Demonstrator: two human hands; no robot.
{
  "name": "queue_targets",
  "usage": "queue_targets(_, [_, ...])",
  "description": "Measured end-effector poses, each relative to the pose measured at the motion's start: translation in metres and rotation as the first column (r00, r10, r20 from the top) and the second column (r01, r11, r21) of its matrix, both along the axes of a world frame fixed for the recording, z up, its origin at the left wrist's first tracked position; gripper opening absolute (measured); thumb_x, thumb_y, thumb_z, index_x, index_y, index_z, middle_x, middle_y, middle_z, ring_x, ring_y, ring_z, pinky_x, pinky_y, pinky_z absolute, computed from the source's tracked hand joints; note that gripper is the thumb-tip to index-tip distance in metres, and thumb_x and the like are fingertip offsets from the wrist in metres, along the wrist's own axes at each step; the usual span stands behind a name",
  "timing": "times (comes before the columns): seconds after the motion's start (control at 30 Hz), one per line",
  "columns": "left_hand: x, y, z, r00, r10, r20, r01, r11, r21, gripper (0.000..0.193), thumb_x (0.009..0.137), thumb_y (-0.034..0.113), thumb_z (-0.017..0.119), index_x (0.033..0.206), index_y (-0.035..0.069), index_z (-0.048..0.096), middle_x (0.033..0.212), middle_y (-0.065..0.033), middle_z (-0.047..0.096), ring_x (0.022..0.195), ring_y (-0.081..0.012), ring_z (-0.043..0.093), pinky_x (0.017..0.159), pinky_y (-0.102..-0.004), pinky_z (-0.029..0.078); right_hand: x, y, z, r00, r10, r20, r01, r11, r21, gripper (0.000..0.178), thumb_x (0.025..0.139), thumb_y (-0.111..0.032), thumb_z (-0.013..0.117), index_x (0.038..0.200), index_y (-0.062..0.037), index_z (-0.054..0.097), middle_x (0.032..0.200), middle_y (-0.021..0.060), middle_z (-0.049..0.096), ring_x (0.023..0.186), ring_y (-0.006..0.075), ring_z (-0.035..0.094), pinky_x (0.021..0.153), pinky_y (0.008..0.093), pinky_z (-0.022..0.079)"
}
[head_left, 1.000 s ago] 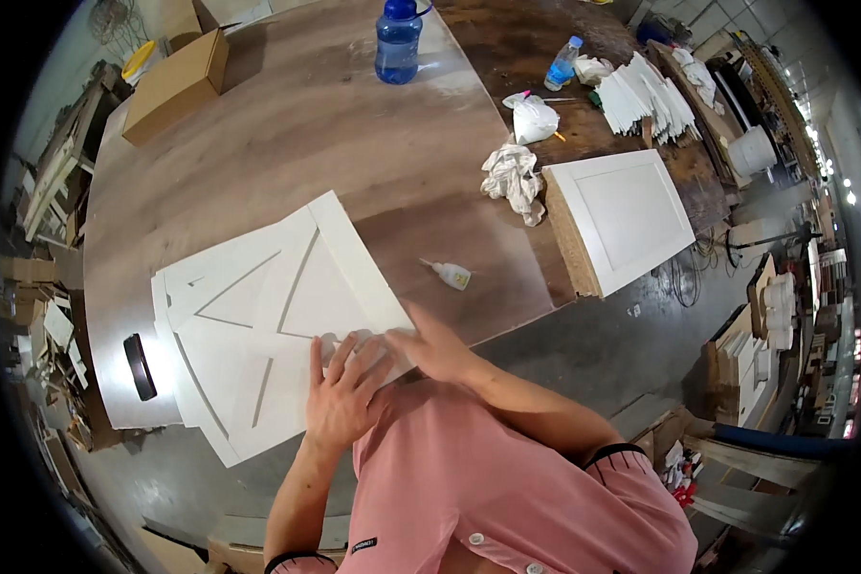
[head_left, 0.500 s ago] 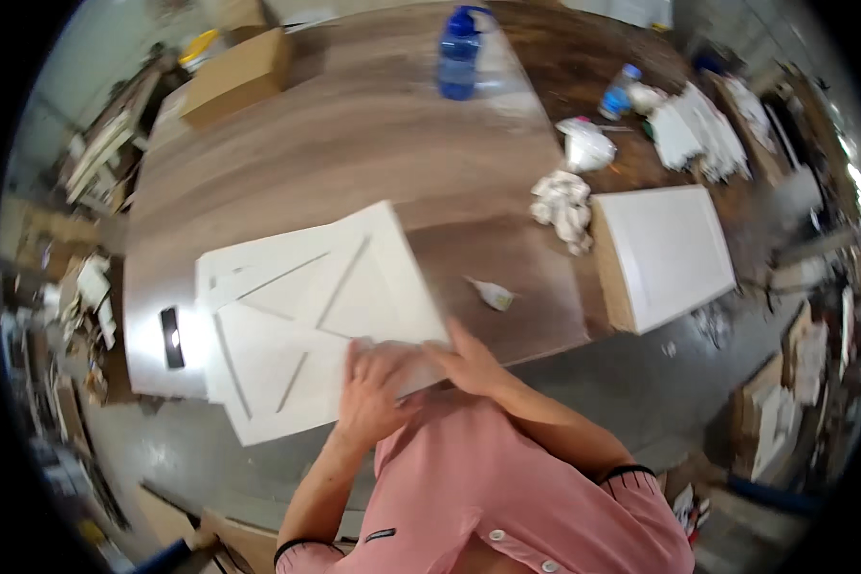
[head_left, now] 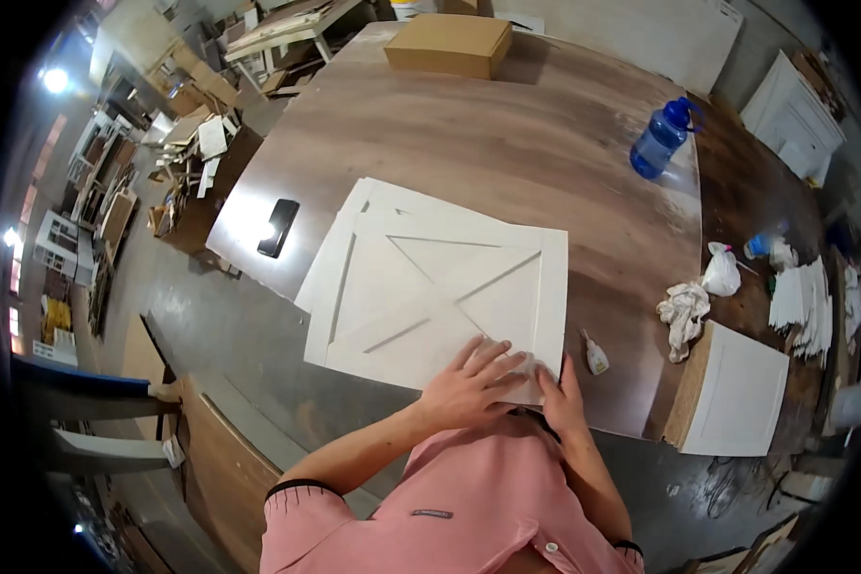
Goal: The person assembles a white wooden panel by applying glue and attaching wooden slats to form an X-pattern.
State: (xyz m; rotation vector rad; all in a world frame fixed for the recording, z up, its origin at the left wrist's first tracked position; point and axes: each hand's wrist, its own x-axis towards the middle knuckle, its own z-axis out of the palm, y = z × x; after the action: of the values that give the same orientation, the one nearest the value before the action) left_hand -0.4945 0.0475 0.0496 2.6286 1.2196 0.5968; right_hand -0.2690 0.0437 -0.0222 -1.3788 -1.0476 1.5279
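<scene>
A white panel point(head_left: 507, 325) with thin raised strips crossing in an X lies at the table's near edge, its front part overhanging. Beneath it another white panel point(head_left: 385, 199) sticks out at the far left. My left hand point(head_left: 476, 385) rests flat on the top panel near its front edge, fingers spread. At the panel's near right corner, my right hand point(head_left: 562, 402) grips the edge, thumb over the face; its other fingers are partly hidden. A small white nozzle bottle point(head_left: 595, 358) lies on the table just right of the panel.
On the brown table point(head_left: 469, 143) are a black phone point(head_left: 278, 228), a cardboard box point(head_left: 450, 46) and a blue water bottle point(head_left: 658, 140). To the right are a crumpled cloth point(head_left: 684, 316), a white-topped block point(head_left: 737, 397) and a stack of white pieces point(head_left: 802, 304).
My view has swung left, so the table's things sit further right in the picture. The top panel has turned relative to the one beneath. My hands stay at its near right corner.
</scene>
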Motion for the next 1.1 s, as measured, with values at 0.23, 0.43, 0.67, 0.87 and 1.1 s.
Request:
queue_targets(0.23, [-0.006,-0.006,-0.013,0.999,-0.007,0.051,0.007,1.0,-0.007,0.043,0.086,0.038,0.08,0.123,0.018,0.073,0.156,-0.002,0.053,0.148,-0.0276,0.046,0.122,-0.0596,0.034,0.002,0.0,0.012,0.992,0.027,0.126,-0.022,0.999,-0.041,0.057,0.106,-0.029,0.061,0.152,0.0009,0.046,0.143,0.0176,0.063,0.131,0.0245,0.058,0.111,0.0378,0.044])
queue_targets(0.43, [-0.009,-0.003,-0.016,0.976,0.082,0.2,-0.071,0.996,-0.06,0.035,0.076,0.025,0.088,0.105,0.017,0.072,0.144,-0.0088,0.062,0.14,-0.0357,0.053,0.12,-0.0624,0.035,0.004,0.0,0.016,0.995,0.027,0.093,-0.023,0.999,-0.036,0.047,0.109,-0.02,0.062,0.148,0.0007,0.048,0.133,0.0078,0.064,0.121,0.0132,0.058,0.103,0.0302,0.048])
queue_targets(0.67, [-0.024,0.014,-0.003,0.969,0.2,0.147,-0.181,0.975,-0.131,0.036,0.077,0.014,0.085,0.11,0.013,0.071,0.143,-0.0106,0.06,0.139,-0.038,0.053,0.117,-0.0628,0.037,0.002,0.002,0.027,0.994,0.011,0.113,-0.008,1.0,-0.028,0.06,0.1,-0.032,0.072,0.144,0.0026,0.053,0.131,0.0148,0.067,0.12,0.02,0.061,0.105,0.0346,0.048])
queue_targets(0.87, [-0.023,0.026,-0.008,0.963,0.233,0.138,-0.194,0.95,-0.246,0.036,0.077,0.016,0.085,0.109,0.012,0.069,0.139,-0.0089,0.059,0.138,-0.0369,0.05,0.121,-0.0588,0.033,-0.004,0.014,0.052,0.978,0.133,0.16,-0.097,0.972,-0.213,0.064,0.099,-0.018,0.076,0.15,0.0049,0.043,0.138,0.0117,0.063,0.126,0.0176,0.059,0.109,0.0343,0.047])
queue_targets(1.1, [-0.002,0.044,0.003,0.938,0.338,0.073,-0.284,0.875,-0.392,0.087,0.074,0.025,0.09,0.15,0.011,0.051,0.162,-0.0232,0.033,0.151,-0.0482,0.028,0.124,-0.0656,0.021,-0.004,0.03,0.081,0.938,0.264,0.223,-0.128,0.865,-0.486,0.065,0.1,-0.02,0.076,0.15,0.0013,0.041,0.13,0.011,0.064,0.114,0.0185,0.063,0.099,0.0351,0.054])
